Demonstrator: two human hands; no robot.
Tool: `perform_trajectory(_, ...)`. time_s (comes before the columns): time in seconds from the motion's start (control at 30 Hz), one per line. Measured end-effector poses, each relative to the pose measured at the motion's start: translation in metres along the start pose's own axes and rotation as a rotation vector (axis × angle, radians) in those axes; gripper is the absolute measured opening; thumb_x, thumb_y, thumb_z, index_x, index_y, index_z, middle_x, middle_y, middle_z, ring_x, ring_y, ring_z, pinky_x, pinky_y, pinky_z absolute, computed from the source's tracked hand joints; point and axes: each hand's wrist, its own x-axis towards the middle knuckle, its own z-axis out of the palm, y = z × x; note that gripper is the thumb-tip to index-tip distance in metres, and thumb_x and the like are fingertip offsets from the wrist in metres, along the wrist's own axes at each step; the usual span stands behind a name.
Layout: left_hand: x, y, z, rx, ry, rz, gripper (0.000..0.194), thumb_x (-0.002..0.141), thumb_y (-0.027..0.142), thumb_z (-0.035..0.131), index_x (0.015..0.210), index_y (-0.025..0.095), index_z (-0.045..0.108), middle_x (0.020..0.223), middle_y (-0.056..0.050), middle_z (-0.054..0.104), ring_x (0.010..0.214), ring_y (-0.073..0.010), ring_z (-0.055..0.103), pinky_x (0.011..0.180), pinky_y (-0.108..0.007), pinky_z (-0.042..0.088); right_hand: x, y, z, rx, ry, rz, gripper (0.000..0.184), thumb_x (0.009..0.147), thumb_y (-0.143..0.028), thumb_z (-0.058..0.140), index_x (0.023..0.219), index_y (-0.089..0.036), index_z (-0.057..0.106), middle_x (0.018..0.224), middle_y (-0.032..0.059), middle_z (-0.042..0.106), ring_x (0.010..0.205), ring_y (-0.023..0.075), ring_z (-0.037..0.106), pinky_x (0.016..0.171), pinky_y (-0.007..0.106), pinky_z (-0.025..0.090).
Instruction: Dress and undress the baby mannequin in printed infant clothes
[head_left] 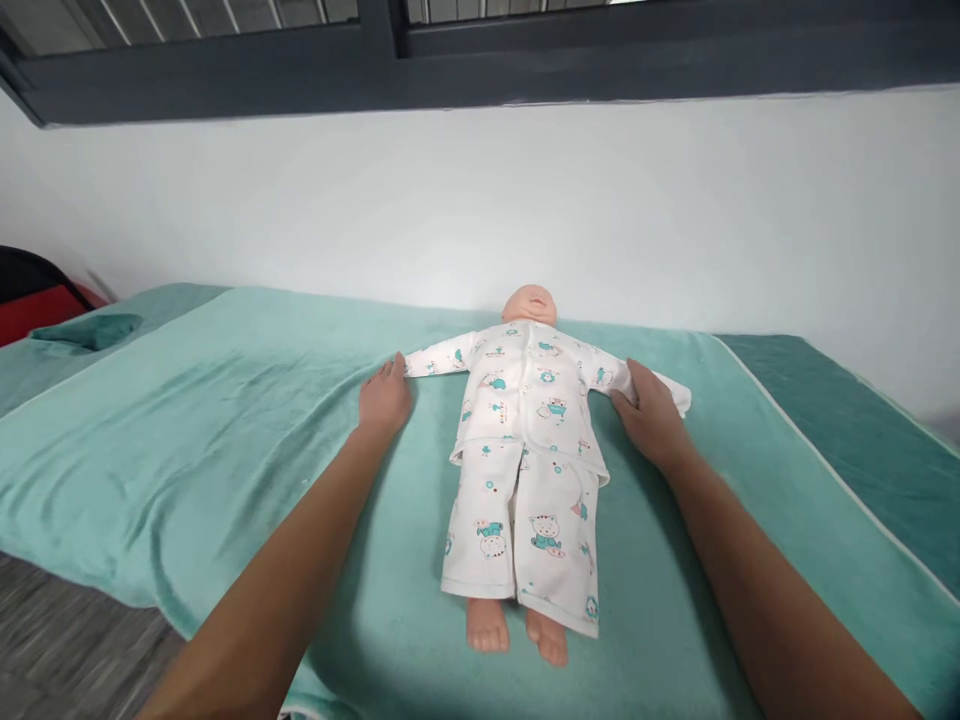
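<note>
A baby doll lies on its back, arms spread, its feet toward me. It wears a white pajama top with small teal and pink animal prints, and matching pants. Bare feet stick out of the pant legs. My left hand is closed at the cuff of the sleeve on the left, its fingertips partly hidden. On the other side, my right hand grips the opposite sleeve between thumb and fingers. The end of that sleeve extends past my hand.
A teal blanket with soft folds covers the bed under the doll. Behind it stands a white wall below a dark window frame. A red and black item sits at the far left. Grey flooring shows at lower left.
</note>
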Motion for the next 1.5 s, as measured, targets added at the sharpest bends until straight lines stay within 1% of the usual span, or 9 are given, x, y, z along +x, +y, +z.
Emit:
perform_trajectory(0.23,0.002,-0.003,-0.003,-0.031,0.042,-0.131,0.066,0.089,0.004,0.036,0.155,0.013,0.040,0.154,-0.016,0.050,0.134,-0.0334,0.056,0.107,-0.047,0.048,-0.002,0.020,-0.008,-0.083,0.021,0.115,0.058,0.088,-0.032,0.049,0.140,-0.008,0.057,0.149,0.0224,0.054,0.141,0.0339,0.049,0.119,0.052,0.036)
perform_trajectory(0.37,0.002,-0.003,-0.001,-0.063,0.055,-0.119,0.065,0.087,0.005,0.038,0.150,0.015,0.047,0.161,-0.013,0.042,0.144,-0.0335,0.046,0.114,-0.052,0.041,-0.002,0.015,-0.001,-0.103,0.074,0.103,0.057,0.085,-0.027,0.049,0.136,-0.005,0.060,0.148,0.0248,0.054,0.141,0.0349,0.049,0.120,0.051,0.036)
perform_trajectory(0.5,-0.001,-0.003,0.001,-0.103,0.152,0.026,0.072,0.085,0.005,0.038,0.157,0.014,0.036,0.168,-0.009,0.029,0.155,-0.0246,0.029,0.123,-0.045,0.032,-0.005,0.011,0.003,-0.109,0.106,0.121,0.058,0.084,-0.021,0.046,0.139,-0.007,0.059,0.149,0.0220,0.054,0.142,0.0344,0.048,0.119,0.051,0.036)
perform_trajectory(0.63,-0.003,-0.001,0.003,-0.131,0.077,0.220,0.065,0.094,0.023,0.039,0.159,0.020,0.034,0.169,-0.005,0.026,0.156,-0.0204,0.026,0.127,-0.041,0.024,-0.007,0.007,0.004,-0.117,0.077,0.126,0.059,0.085,-0.022,0.048,0.143,-0.011,0.054,0.150,0.0204,0.053,0.143,0.0348,0.046,0.118,0.054,0.036)
perform_trajectory(0.77,-0.006,0.002,0.004,-0.114,-0.010,0.156,0.069,0.100,0.046,0.036,0.162,0.019,0.024,0.170,-0.008,0.021,0.158,-0.0265,0.020,0.126,-0.049,0.024,-0.010,-0.002,0.002,-0.185,0.016,0.135,0.066,0.087,-0.033,0.054,0.148,-0.009,0.046,0.156,0.0240,0.045,0.146,0.0385,0.040,0.119,0.059,0.032)
perform_trajectory(0.97,-0.025,0.003,-0.003,-0.094,-0.061,0.064,0.072,0.101,0.051,0.028,0.163,0.017,0.019,0.171,-0.011,0.016,0.157,-0.0286,0.024,0.126,-0.051,0.022,-0.024,-0.020,-0.006,-0.212,-0.009,0.245,0.072,0.091,-0.041,0.051,0.154,-0.008,0.038,0.163,0.0266,0.031,0.153,0.0423,0.027,0.119,0.065,0.024)
perform_trajectory(1.2,-0.091,-0.003,-0.017,-0.093,-0.053,0.052,0.059,0.103,0.044,0.029,0.153,0.016,0.043,0.166,-0.013,0.031,0.155,-0.0307,0.028,0.124,-0.055,0.024,-0.085,-0.046,-0.023,-0.177,-0.056,0.208,0.067,0.093,-0.038,0.051,0.152,-0.008,0.040,0.163,0.0251,0.033,0.154,0.0405,0.025,0.121,0.062,0.028)
perform_trajectory(1.33,-0.157,-0.003,-0.027,-0.208,0.036,0.138,0.048,0.101,0.040,0.040,0.142,0.021,0.055,0.158,-0.010,0.048,0.151,-0.0284,0.037,0.125,-0.053,0.024,-0.155,-0.067,-0.038,0.004,-0.005,0.028,0.053,0.095,-0.039,0.052,0.143,-0.016,0.050,0.154,0.0195,0.048,0.146,0.0353,0.041,0.118,0.057,0.037)
perform_trajectory(1.5,-0.231,0.016,-0.035,-0.543,-0.039,0.337,0.042,0.096,0.034,0.054,0.138,0.031,0.055,0.141,-0.004,0.064,0.135,-0.0217,0.055,0.126,-0.051,0.023,-0.232,-0.098,-0.055,0.291,-0.046,-0.068,0.024,0.095,-0.037,0.059,0.116,-0.026,0.058,0.120,0.0094,0.066,0.111,0.0260,0.065,0.094,0.045,0.054)
